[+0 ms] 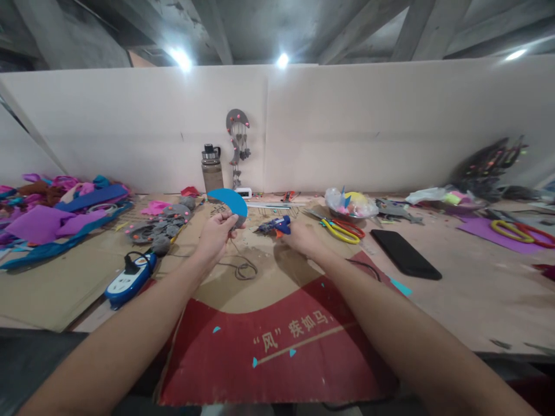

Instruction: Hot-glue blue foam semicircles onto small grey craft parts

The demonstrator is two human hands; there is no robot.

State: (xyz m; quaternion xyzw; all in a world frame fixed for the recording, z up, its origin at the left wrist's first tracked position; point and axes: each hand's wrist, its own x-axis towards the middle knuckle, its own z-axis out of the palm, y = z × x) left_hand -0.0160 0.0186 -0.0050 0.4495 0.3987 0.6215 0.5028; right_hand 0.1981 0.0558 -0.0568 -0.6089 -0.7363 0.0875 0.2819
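Note:
My left hand (215,234) is closed on a blue felt fan-shaped piece (229,200), held upright above the cardboard with a grey piece behind it. My right hand (299,236) is wrapped round the handle of a blue glue gun (276,225), whose nozzle points left toward the blue piece. A thin dark cord (243,268) lies looped on the cardboard below my left hand. Both forearms reach out over a red and brown cardboard sheet (277,341).
A blue and white power strip (129,279) lies at the left, with grey felt pieces (162,224) and piles of coloured felt (52,216) beyond. A water bottle (212,167), yellow scissors (340,230), a black phone (405,253), a bowl of scraps (352,204) and more scissors (518,231) lie around.

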